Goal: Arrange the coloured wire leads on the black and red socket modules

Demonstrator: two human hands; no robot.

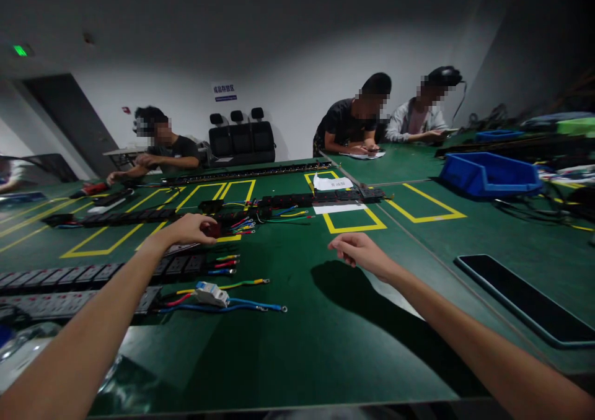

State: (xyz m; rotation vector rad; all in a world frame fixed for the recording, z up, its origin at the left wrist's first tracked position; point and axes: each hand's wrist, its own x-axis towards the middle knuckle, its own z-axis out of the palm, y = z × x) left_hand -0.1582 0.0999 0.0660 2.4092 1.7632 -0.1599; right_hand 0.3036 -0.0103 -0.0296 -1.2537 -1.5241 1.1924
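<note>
Dark red block (212, 228) sits at the left hand's (190, 228) fingertips, above the green table (283, 358); fingers curled around it, can't tell if they pinch or only touch. Colored wires (242, 224) with ring ends just right of it. Right hand (356, 251) over the table, well apart from the left, fingers bent in, thumb near them; can't tell if tips meet. Nearer, left: socket strips (56, 303), plus a white switch (211, 294) on wires. Right: phone (520, 296), blue bin (488, 175) farther back. Far side: three people (346, 129), black seats (242, 140) by the wall.
</note>
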